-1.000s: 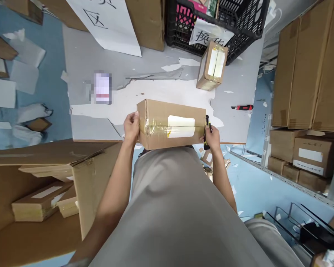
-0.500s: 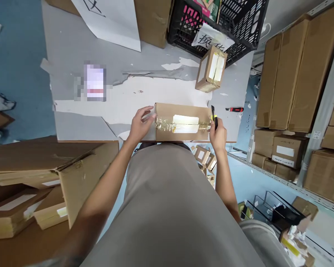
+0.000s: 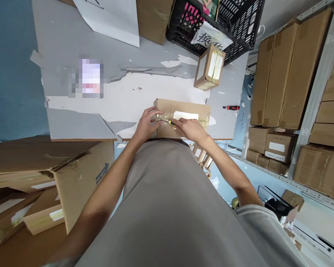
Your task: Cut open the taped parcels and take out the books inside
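Note:
A long brown cardboard box (image 3: 187, 105) lies at the table's front edge, with clear tape and a white label along its top. My left hand (image 3: 147, 125) grips its left end, fingers over the top edge and thumb near the tape. Closed around a yellow and black utility knife (image 3: 171, 122), my right hand (image 3: 194, 130) rests over the box's middle. The knife points left, its tip at the taped seam close to my left thumb. My right fingers hide most of the handle.
A red and black utility knife (image 3: 231, 108) lies on the table (image 3: 128, 92) to the right. Behind it stand a smaller taped box (image 3: 203, 70) and a black crate (image 3: 180, 35). A large open carton (image 3: 83, 189) is at lower left. Shelved boxes (image 3: 284, 74) line the right side.
My right hand has brought the yellow and black knife from the box's right end leftward to the seam near its left end. My left hand has moved right, onto the box.

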Tool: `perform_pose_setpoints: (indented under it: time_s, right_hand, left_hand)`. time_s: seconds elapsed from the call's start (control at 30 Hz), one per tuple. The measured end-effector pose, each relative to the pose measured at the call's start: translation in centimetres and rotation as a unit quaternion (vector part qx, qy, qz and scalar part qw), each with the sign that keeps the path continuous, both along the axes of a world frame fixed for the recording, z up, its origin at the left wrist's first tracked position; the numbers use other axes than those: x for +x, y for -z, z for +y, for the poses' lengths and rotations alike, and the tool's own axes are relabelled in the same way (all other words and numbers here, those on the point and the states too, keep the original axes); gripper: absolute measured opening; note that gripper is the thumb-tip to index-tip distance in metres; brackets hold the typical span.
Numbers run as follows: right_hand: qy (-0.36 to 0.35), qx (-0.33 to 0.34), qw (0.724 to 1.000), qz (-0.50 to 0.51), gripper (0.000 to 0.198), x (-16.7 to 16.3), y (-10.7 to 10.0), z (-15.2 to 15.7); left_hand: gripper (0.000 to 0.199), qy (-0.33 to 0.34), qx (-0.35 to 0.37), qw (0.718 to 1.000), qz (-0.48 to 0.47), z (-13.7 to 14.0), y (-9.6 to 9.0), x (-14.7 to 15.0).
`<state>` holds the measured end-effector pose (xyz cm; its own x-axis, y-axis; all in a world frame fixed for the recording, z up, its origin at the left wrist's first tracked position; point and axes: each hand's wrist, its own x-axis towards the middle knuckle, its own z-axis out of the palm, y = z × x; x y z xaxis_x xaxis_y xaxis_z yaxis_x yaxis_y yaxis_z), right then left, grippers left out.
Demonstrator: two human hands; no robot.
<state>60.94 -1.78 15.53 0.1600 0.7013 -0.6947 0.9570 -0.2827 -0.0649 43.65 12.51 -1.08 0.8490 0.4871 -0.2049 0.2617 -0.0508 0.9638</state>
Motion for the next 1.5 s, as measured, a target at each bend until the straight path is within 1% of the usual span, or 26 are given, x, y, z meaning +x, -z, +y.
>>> perform_pose_setpoints:
  time_s: [0.17, 0.3, 0.43, 0.6, 0.73, 0.87, 1.03, 1.2, 1.33, 1.5]
  right_hand:
    - [-0.042, -0.02, 0.999, -0.015, 0.05, 0.2, -0.1, 1.2]
    - [-0.069, -0.033, 0.997, -0.024, 0.056, 0.3, -0.5, 1.9]
    - [-0.101, -0.028, 0.994, -0.028, 0.057, 0.3, -0.7, 3.0]
    - [-0.105, 0.001, 0.994, -0.027, 0.053, 0.0, -0.2, 4.2]
    - [-0.088, 0.001, 0.996, -0.032, 0.048, 0.9, 0.2, 3.8]
    - [-0.075, -0.006, 0.996, -0.039, 0.045, 3.2, -0.1, 1.4]
    - [-0.025, -0.045, 0.996, -0.078, 0.04, 7.5, -0.8, -3.4]
    - [0.019, -0.083, 0.99, -0.11, 0.048, 12.1, -1.2, -8.5]
    - [0.019, -0.067, 0.993, -0.099, 0.049, 14.5, -0.9, -11.8]
    - [0.019, -0.032, 0.998, -0.057, 0.044, 16.0, 0.1, -14.1]
  left_hand:
    - [0.049, -0.009, -0.002, 1.0, -0.003, -0.3, 0.2, 0.0]
    - [0.05, -0.015, -0.008, 1.0, -0.001, -0.4, 0.3, 0.1]
    - [0.054, -0.021, -0.015, 1.0, 0.003, -0.2, 0.5, 0.3]
    - [0.057, -0.029, -0.032, 0.999, 0.016, 0.2, 0.7, 0.6]
    - [0.057, -0.032, -0.036, 0.999, 0.021, 0.7, 0.5, 0.6]
    - [0.055, -0.036, -0.045, 0.998, 0.03, 0.9, 0.0, 0.5]
    - [0.054, -0.066, -0.044, 0.996, 0.048, 0.5, -0.5, 0.5]
    - [0.055, -0.089, -0.032, 0.993, 0.067, 0.0, -0.6, 0.7]
    - [0.055, -0.098, -0.037, 0.992, 0.074, -0.1, -0.6, 0.7]
    - [0.054, -0.117, -0.033, 0.989, 0.086, -0.4, -0.9, 0.6]
